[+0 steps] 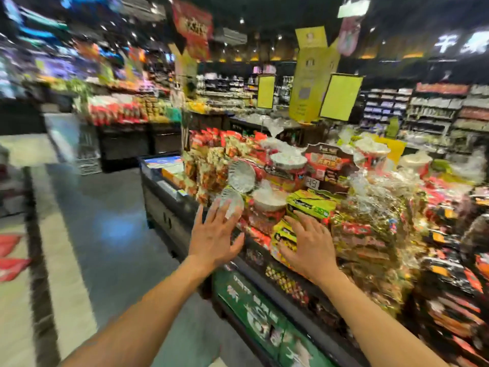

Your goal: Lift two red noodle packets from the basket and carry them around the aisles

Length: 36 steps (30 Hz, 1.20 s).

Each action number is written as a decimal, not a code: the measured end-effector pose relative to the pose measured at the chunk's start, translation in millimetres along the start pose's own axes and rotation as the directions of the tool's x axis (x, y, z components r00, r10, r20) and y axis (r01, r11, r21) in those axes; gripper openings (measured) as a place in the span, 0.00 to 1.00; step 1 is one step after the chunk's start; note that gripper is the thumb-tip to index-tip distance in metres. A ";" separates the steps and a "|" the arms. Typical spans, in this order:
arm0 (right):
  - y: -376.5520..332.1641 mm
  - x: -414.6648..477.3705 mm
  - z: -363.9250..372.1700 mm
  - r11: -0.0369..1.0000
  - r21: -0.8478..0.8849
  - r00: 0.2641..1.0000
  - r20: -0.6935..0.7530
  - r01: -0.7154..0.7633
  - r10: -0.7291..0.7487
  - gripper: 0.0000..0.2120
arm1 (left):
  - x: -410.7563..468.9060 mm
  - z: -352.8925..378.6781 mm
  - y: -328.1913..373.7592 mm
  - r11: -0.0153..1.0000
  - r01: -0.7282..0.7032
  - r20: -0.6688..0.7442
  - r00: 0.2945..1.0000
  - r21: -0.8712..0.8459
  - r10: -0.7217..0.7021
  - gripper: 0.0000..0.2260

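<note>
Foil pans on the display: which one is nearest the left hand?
The lower foil pan, right at the left hand fingertips; the other foil pan sits higher and farther back.

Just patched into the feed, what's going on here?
A person stands at a crowded supermarket display stand, both hands open with fingers spread. The left hand reaches at a round silvery foil-topped bowl; the right hand hovers over a yellow-and-black noodle packet. Neither grips anything; contact is blurred.

— Can any writing be read here?
— Little; the view is blurred. A white price tag [313, 183] among the noodle packs shows "49". Large white characters on the dark wall sign [461, 43] and print on the green display panel [254, 311] stay illegible.
</note>
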State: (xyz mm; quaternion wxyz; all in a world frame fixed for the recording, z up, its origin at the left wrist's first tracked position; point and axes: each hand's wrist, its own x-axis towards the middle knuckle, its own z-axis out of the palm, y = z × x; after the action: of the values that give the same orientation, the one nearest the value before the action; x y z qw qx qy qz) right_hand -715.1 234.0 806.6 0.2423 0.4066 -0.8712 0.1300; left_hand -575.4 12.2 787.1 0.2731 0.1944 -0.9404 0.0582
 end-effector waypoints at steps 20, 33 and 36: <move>-368.6 161.6 192.4 0.779 0.451 0.837 0.116 0.436 -0.536 0.40 | -179.4 -23.6 -339.5 0.654 0.661 0.052 0.688 0.368 -0.724 0.32; -526.2 301.9 333.9 0.639 0.565 0.621 0.261 0.522 -0.739 0.44 | -144.6 42.8 -493.8 0.408 0.798 0.119 0.399 0.442 -0.909 0.36; -569.8 328.6 356.5 0.601 0.585 0.575 0.262 0.544 -0.775 0.42 | -139.3 48.6 -538.2 0.377 0.805 0.112 0.369 0.457 -0.923 0.33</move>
State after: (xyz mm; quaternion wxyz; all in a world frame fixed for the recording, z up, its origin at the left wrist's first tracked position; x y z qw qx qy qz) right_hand -569.7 -491.3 694.3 -0.0561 0.7720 -0.6230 0.1127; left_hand -277.4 -445.7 673.2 0.0532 0.7143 -0.6975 0.0225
